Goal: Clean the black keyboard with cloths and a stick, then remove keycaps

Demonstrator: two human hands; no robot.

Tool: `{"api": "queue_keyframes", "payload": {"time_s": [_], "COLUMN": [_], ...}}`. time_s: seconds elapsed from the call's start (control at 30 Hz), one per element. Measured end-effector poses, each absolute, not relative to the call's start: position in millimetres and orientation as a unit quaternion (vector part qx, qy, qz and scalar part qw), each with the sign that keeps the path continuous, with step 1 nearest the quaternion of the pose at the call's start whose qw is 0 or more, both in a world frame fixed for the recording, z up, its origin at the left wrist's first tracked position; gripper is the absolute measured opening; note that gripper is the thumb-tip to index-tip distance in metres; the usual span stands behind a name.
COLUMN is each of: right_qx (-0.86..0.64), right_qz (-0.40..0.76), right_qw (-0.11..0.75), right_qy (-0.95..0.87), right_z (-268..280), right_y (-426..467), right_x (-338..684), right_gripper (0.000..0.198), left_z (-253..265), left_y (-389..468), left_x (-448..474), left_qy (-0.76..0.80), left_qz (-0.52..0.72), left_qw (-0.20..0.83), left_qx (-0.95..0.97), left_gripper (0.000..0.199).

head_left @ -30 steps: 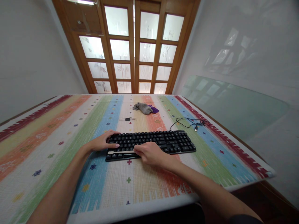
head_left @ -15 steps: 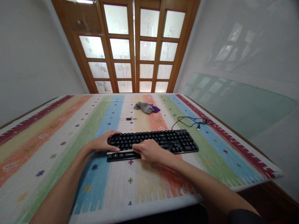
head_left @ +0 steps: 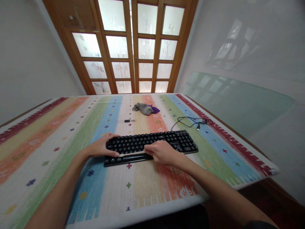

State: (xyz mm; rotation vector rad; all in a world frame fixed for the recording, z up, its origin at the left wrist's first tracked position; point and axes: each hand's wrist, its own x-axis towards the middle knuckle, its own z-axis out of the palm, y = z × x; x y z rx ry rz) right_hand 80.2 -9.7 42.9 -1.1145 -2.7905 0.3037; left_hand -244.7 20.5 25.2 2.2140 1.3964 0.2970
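A black computer keyboard (head_left: 133,141) lies across the striped tablecloth in front of me. My left hand (head_left: 101,147) holds its left end, fingers at the back edge and thumb over the lower rows. My right hand (head_left: 162,152) is closed on a thin beige stick (head_left: 134,153), possibly a brush handle. The stick lies along the lower key rows, just above the space bar, and reaches left towards my left thumb. Its right end is hidden in my right fist, so I cannot tell its full shape.
Behind the keyboard lie a grey cloth (head_left: 143,108) with a purple part (head_left: 154,109) and a small dark object with thin pale ends (head_left: 127,121). A coiled black USB cable (head_left: 190,118) rests at the back right. A glass sheet (head_left: 238,101) leans by the right wall.
My right hand has slid to the right along the keyboard, drawing the beige stick with it. My left hand keeps its hold on the left end. The whole view has shifted slightly.
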Motion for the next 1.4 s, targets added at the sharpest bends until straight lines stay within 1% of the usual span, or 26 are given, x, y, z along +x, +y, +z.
{"api": "queue_keyframes", "payload": {"time_s": [0.17,0.33,0.47,0.6,0.87,1.1,1.4], "right_qx": [-0.376,-0.337,-0.294,-0.298,-0.321,-0.343,-0.365], "right_qz": [0.080,0.064,0.046,0.023,0.044,0.090,0.110], "right_qw": [0.096,0.139,0.131,0.121,0.129,0.132,0.119], "right_qy": [-0.918,-0.929,-0.946,-0.947,-0.937,-0.926,-0.917], "right_z": [43,35,30,29,28,30,35], "right_y": [-11,-15,-15,-13,-6,-5,-1], "right_x": [80,67,58,57,71,92,132], "right_gripper": [0.020,0.024,0.029,0.033,0.028,0.028,0.027], "left_z": [23,22,22,24,26,23,20], "left_y": [20,20,20,18,14,15,16], "left_x": [-242,-241,-240,-237,-227,-230,-232], "left_qy": [0.532,0.545,0.554,0.560,0.578,0.564,0.560], "left_qz": [0.099,0.084,0.075,0.067,0.040,0.053,0.068], "left_qw": [0.216,0.195,0.193,0.194,0.174,0.176,0.177], "left_qx": [0.813,0.811,0.806,0.802,0.796,0.805,0.806], "left_gripper": [0.090,0.093,0.098,0.101,0.107,0.100,0.097]}}
